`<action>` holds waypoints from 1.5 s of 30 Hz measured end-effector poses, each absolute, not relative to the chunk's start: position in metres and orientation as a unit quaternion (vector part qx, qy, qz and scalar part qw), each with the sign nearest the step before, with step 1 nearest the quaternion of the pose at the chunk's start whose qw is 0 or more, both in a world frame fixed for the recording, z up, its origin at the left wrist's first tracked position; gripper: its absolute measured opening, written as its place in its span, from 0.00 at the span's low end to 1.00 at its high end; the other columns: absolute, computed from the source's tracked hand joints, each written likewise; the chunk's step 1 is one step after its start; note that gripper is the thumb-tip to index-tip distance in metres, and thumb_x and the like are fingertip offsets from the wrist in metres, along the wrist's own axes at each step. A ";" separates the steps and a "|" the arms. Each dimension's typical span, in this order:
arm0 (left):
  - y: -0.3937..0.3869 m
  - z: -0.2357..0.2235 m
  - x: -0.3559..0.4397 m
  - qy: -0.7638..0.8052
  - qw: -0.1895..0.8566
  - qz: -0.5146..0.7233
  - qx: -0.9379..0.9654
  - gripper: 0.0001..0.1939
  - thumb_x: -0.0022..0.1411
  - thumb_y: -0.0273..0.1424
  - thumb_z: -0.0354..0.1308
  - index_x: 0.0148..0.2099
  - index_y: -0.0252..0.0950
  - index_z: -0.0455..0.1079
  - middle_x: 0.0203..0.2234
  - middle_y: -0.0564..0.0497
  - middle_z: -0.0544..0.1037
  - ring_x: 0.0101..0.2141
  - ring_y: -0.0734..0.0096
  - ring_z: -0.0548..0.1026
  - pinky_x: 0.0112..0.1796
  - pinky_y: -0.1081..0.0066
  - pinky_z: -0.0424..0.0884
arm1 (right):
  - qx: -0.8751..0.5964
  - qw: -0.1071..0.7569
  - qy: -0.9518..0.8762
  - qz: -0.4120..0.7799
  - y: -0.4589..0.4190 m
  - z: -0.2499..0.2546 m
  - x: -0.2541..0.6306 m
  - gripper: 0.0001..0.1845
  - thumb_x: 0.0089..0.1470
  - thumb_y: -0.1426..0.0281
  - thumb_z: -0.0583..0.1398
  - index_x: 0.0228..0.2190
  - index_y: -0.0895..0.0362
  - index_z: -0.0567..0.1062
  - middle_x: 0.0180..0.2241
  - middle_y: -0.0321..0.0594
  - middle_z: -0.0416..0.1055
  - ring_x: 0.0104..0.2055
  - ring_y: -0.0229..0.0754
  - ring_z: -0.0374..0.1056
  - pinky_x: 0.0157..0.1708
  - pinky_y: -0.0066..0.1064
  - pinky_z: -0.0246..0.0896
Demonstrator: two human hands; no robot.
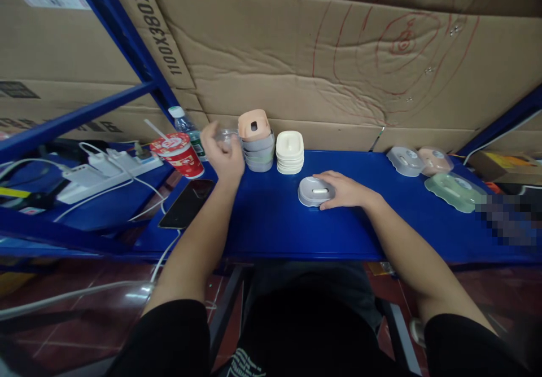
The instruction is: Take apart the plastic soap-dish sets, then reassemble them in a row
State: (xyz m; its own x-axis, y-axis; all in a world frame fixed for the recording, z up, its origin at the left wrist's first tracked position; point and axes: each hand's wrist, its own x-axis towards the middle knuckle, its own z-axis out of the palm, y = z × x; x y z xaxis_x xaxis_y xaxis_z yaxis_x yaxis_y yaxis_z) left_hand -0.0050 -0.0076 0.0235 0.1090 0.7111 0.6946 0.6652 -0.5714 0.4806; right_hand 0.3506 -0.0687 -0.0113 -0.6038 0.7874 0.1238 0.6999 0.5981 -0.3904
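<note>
My right hand [345,189] grips the right side of a light grey, rounded plastic case [309,188] on the blue table. A pale oblong piece shows in the middle of its top. Over the back left of the table is my left hand [222,154], blurred and with bent fingers. Clear plastic [228,137] shows at its fingertips; I cannot tell whether the hand holds it. Just right of that hand stands a stack of grey rounded shells [259,154], topped by a peach shell [253,124] with a dark slot. Beside it rises a stack of cream lids [290,154].
At the left are a red paper cup [182,159] with a straw, a plastic bottle [183,122], a phone [186,205] and a power strip [110,176] with cables. Grey [405,161], peach [435,161] and green cases [455,191] lie at the right. Cardboard [275,55] backs the table.
</note>
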 end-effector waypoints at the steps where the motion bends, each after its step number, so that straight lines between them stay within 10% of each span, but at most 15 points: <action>1: -0.014 0.023 0.005 0.448 0.021 0.465 0.763 0.43 0.65 0.46 0.67 0.76 0.41 0.59 0.66 0.36 0.72 0.67 0.45 0.70 0.62 0.49 0.73 | -0.422 0.144 -0.882 0.150 -0.069 -0.011 0.349 0.58 0.44 0.42 0.75 0.70 0.52 0.67 0.66 0.54 0.69 0.67 0.66 0.67 0.65 0.60 0.64; 20: -0.044 -0.024 0.058 0.290 0.097 0.195 0.932 0.54 0.56 0.49 0.72 0.78 0.38 0.55 0.69 0.34 0.70 0.62 0.43 0.77 0.53 0.53 0.79 | -0.425 0.215 -0.865 0.155 -0.072 -0.006 0.340 0.56 0.45 0.44 0.75 0.69 0.51 0.68 0.64 0.52 0.72 0.65 0.65 0.70 0.64 0.60 0.67; 30: -0.036 -0.010 0.052 0.360 0.151 0.322 0.862 0.23 0.58 0.25 0.64 0.57 0.41 0.77 0.48 0.48 0.86 0.43 0.61 0.84 0.45 0.63 0.79 | -0.367 0.376 -0.834 0.169 -0.077 0.005 0.337 0.51 0.47 0.34 0.69 0.63 0.51 0.72 0.63 0.54 0.72 0.64 0.61 0.71 0.62 0.57 0.70; 34: -0.031 -0.011 0.051 0.386 0.179 0.367 0.827 0.14 0.66 0.39 0.64 0.49 0.38 0.78 0.36 0.48 0.86 0.35 0.60 0.83 0.36 0.64 0.77 | -0.424 0.399 -0.799 0.151 -0.079 0.004 0.335 0.38 0.55 0.39 0.66 0.56 0.51 0.77 0.53 0.49 0.80 0.53 0.58 0.78 0.54 0.54 0.75; 37: -0.033 -0.012 0.051 0.384 0.168 0.344 0.841 0.24 0.69 0.52 0.61 0.53 0.36 0.77 0.29 0.48 0.83 0.31 0.59 0.82 0.32 0.63 0.76 | -0.476 0.449 -0.742 0.148 -0.077 -0.001 0.335 0.30 0.61 0.41 0.61 0.49 0.52 0.79 0.43 0.45 0.83 0.45 0.55 0.79 0.48 0.52 0.77; 42: -0.042 -0.010 0.053 0.318 0.071 0.353 0.877 0.59 0.56 0.59 0.72 0.78 0.35 0.54 0.53 0.35 0.82 0.32 0.61 0.82 0.35 0.62 0.79 | -0.482 0.546 -0.647 0.228 -0.067 -0.005 0.338 0.34 0.55 0.39 0.65 0.50 0.51 0.76 0.43 0.45 0.81 0.36 0.50 0.79 0.34 0.45 0.80; 45: -0.043 -0.010 0.053 0.258 0.009 0.364 0.895 0.43 0.66 0.52 0.67 0.75 0.41 0.60 0.67 0.34 0.71 0.36 0.66 0.83 0.36 0.66 0.80 | -0.468 0.574 -0.591 0.320 -0.060 -0.006 0.339 0.34 0.53 0.40 0.68 0.49 0.51 0.76 0.34 0.38 0.77 0.22 0.41 0.71 0.17 0.36 0.71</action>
State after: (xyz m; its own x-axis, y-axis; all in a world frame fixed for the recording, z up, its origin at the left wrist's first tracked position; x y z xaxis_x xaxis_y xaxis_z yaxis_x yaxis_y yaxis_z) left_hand 0.0533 -0.0432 -0.0098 0.6019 0.4685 0.6466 0.4558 -0.8665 0.2035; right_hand 0.3392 -0.0604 -0.0060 0.0965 0.9204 0.3789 0.1861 0.3572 -0.9153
